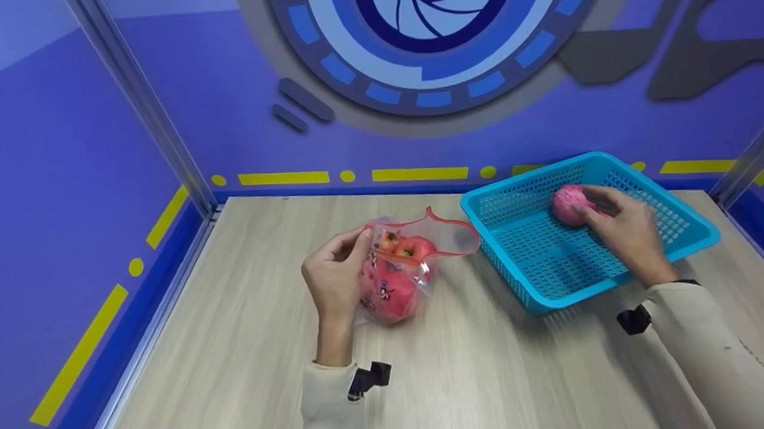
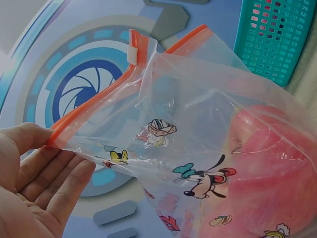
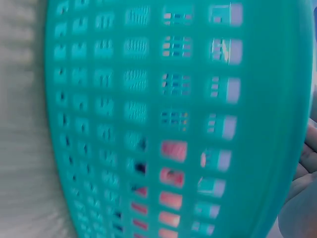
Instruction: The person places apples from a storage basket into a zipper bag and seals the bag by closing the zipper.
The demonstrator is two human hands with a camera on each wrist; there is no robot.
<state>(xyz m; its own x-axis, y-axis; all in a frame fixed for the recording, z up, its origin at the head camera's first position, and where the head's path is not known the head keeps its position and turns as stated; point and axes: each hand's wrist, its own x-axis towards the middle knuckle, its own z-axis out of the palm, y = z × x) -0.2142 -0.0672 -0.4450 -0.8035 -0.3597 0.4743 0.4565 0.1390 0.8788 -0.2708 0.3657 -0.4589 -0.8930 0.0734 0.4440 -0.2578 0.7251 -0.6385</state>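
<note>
My left hand point(image 1: 338, 269) pinches the orange-red zip rim of a clear plastic zip bag point(image 1: 395, 286) between thumb and fingers. The bag's mouth gapes toward the basket. Inside it are red apples point(image 1: 416, 247) and other red fruit, partly hidden by cartoon prints, which show closely on the bag point(image 2: 193, 119) in the left wrist view. My right hand point(image 1: 628, 224) reaches into a turquoise basket point(image 1: 499, 260) and holds a pink, mottled round fruit point(image 1: 569, 205) by its right side. In the right wrist view the basket wall point(image 3: 267, 99) hides most of that hand.
The basket stands at the back right of a pale wood-grain table point(image 1: 468, 367), right of the bag. Blue printed panels point(image 1: 232, 104) enclose the back and sides, with a metal post point(image 1: 147, 102) in the left corner.
</note>
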